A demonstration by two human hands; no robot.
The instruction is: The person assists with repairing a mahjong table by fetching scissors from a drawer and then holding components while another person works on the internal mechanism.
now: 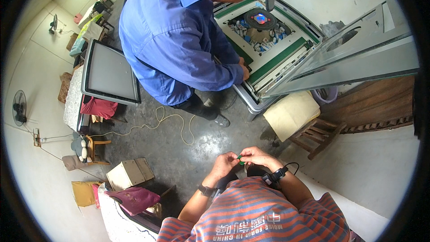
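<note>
A small green piece (241, 159), too small to name, is pinched between my two hands in front of my striped shirt. The fingertips of my left hand (225, 162) are closed on its left side. My right hand (255, 156) grips it from the other side, thumb and fingers pressed together. Farther off, a co-worker in a blue shirt (165, 49) and cap bends over an opened automatic mahjong table (268, 69), with both hands at its near left edge. Inside its green-and-white frame lie many blue-and-white tiles (264, 45) around a dark round centre unit (260, 19).
A tilted glass panel (345, 58) leans over the machine's right side. Below it stand a wooden stool (316, 139) and a cream cushion (293, 114). A framed grey panel (112, 72) rests at left. A pale cable (161, 118) loops over the floor near a beige box (130, 173).
</note>
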